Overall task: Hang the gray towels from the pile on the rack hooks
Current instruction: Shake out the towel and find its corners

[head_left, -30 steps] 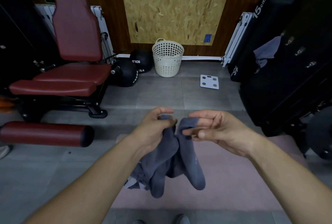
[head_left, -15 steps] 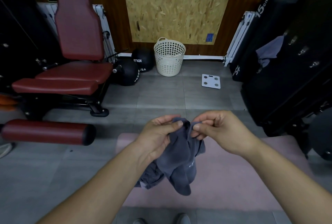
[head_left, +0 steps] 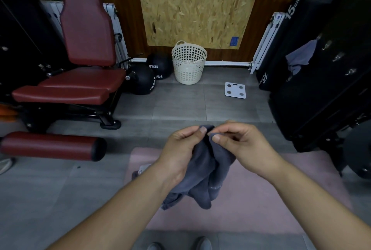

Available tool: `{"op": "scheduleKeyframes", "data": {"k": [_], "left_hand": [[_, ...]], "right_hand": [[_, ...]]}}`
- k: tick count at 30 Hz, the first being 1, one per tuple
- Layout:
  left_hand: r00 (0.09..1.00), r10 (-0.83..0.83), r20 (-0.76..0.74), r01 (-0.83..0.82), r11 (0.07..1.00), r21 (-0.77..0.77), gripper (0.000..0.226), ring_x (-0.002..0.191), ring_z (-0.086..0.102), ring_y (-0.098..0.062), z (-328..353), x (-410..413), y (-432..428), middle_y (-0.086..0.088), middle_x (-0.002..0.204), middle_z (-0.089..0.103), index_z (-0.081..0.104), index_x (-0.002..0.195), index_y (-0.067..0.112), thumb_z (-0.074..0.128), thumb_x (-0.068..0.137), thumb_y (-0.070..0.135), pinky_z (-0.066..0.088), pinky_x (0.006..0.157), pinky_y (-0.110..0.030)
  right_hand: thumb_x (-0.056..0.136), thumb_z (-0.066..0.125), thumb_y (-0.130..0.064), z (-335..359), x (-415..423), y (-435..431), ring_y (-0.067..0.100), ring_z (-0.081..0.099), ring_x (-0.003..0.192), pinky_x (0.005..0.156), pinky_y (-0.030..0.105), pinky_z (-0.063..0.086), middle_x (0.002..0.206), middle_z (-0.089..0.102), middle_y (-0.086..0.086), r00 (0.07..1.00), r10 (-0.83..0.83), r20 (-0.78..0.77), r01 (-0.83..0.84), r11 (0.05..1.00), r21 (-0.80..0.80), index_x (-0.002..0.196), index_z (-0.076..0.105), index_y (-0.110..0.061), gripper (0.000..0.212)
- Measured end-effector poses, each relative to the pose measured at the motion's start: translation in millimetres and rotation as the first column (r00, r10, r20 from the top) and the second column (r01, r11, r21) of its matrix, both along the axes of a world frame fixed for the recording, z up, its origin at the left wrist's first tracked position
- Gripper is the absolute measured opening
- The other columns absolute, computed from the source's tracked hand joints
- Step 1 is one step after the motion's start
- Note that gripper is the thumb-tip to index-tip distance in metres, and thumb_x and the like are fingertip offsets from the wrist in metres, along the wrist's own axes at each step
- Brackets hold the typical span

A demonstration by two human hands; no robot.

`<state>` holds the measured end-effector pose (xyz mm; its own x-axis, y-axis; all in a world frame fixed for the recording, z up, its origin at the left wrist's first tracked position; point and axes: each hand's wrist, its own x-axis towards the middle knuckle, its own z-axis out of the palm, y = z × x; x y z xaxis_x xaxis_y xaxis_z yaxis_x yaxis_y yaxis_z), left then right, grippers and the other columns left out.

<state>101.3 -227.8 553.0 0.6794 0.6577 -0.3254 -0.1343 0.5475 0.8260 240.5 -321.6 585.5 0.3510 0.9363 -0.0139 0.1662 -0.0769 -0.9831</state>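
Left grip (head_left: 180, 149) and right grip (head_left: 241, 145) meet in the middle of the head view, each pinching the top edge of one gray towel (head_left: 202, 171) between thumb and fingertips, the two pinches almost touching. Held so close together, they look to be feeling for a corner or a loop along the hem, which is my reading of why the cloth is bunched rather than spread. The rest of it hangs in folds below the hands, above a pink mat (head_left: 271, 199) on the floor, and clear of it as far as I can tell. A scrap of gray cloth with a pale tag (head_left: 140, 170) shows beside the left forearm; whether it belongs to the pile or to the held towel I cannot tell. Off to the right, well apart from the hands, a dark rack (head_left: 321, 99) carries a row of metal hooks (head_left: 339, 56). Another gray towel (head_left: 299, 59) already hangs at the far end of that row, so the task seems partly done. The nearer hooks look bare, and the held towel would likely go there once a hanging point is found. A cream basket (head_left: 189, 63) stands by the far wall, well away from all this.
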Motion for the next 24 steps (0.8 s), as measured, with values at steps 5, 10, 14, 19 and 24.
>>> {"op": "scheduleKeyframes", "data": {"k": [5,10,14,19,24], "left_hand": [[0.993,-0.024,0.114,0.027,0.999,-0.02,0.025,0.116,0.065,-0.033,-0.8,-3.5,-6.7,-0.024,0.119,0.069,0.069,0.113,-0.002,0.049,0.101,0.007,0.049,0.102,-0.038],[0.986,-0.033,0.166,0.037,0.999,-0.024,0.027,0.121,0.063,-0.035,-1.0,-6.8,-8.1,-0.026,0.123,0.067,0.064,0.12,-0.007,0.047,0.101,0.001,0.047,0.107,-0.04],[0.994,-0.06,0.092,0.052,0.994,0.092,0.024,0.119,0.065,-0.031,-1.2,-6.2,-8.1,-0.019,0.119,0.07,0.069,0.116,0.004,0.058,0.095,0.0,0.046,0.107,-0.042],[1.0,-0.019,0.023,0.014,0.978,0.208,0.024,0.108,0.071,-0.024,2.8,0.5,-11.1,-0.011,0.109,0.076,0.074,0.108,0.012,0.067,0.089,-0.001,0.053,0.096,-0.032],[0.999,-0.017,0.036,0.008,0.973,0.229,0.017,0.107,0.071,-0.023,8.5,3.9,-5.5,-0.01,0.107,0.076,0.077,0.1,0.014,0.065,0.093,0.006,0.053,0.096,-0.031]], "right_hand": [[0.085,0.073,0.002,3.4,-6.6,9.7,0.019,0.069,0.074,0.061,0.023,0.057,0.085,0.074,0.013,0.99,-0.124,-0.061,0.126,0.991,0.033,0.084,0.076,-0.011,0.013],[0.076,0.083,-0.002,1.2,-3.5,17.0,0.019,0.053,0.066,0.063,0.028,0.047,0.07,0.059,0.005,0.986,-0.161,-0.037,0.161,0.987,-0.005,0.078,0.066,-0.012,0.02],[0.075,0.085,-0.013,5.5,2.4,18.5,0.006,0.046,0.047,0.042,0.014,0.038,0.056,0.054,-0.001,0.983,-0.159,-0.096,0.146,0.98,-0.132,0.072,0.055,-0.009,0.031],[0.059,0.086,-0.036,10.6,10.4,21.5,0.006,0.047,0.045,0.042,0.018,0.036,0.054,0.056,-0.004,0.983,-0.102,-0.153,0.06,0.964,-0.258,0.064,0.055,-0.016,0.037],[0.056,0.088,-0.041,10.3,22.4,23.2,0.017,0.061,0.063,0.059,0.024,0.051,0.067,0.067,0.006,0.937,-0.013,-0.348,-0.082,0.963,-0.256,0.065,0.063,-0.014,0.037]]}}
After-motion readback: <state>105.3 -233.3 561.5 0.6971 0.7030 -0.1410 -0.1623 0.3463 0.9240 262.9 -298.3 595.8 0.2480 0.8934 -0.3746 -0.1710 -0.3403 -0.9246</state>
